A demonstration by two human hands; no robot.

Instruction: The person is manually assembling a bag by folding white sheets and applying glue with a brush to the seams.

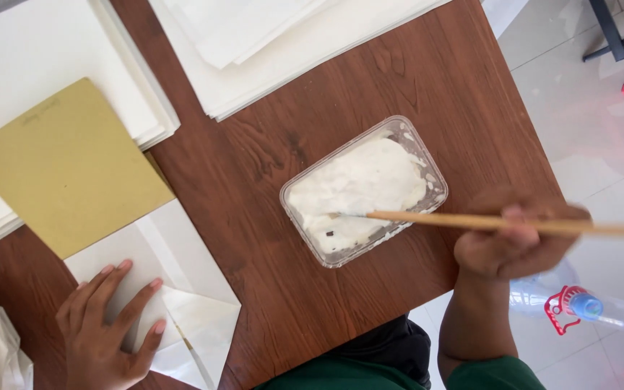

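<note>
Brown wood-grain desk (370, 94), as I see it from the head camera, item by item.

Item: clear rectangular plastic tub (364, 191) of thick white paste, mid-desk, set at a slant.

Item: long thin wooden brush (471, 222), its tip resting in the paste near the tub's left side. My right hand (518, 242) is closed around the handle, just off the desk's right edge.

Item: folded white paper piece (182, 289), lower left, with a triangular flap turned over at its near corner. My left hand (106, 325) lies flat on it, fingers spread, pinning it and gripping nothing.

Item: mustard-yellow card sheet (66, 166), overlapping the white paper's far edge, itself lying on a stack of white sheets (52, 43). A second stack (290, 43) sits at the far edge.

Step in hand, by my judgement: loading the brush with paste. The next move would call for carrying the loaded tip left across bare desk to the held paper, well apart from the tub, without dripping.
</note>
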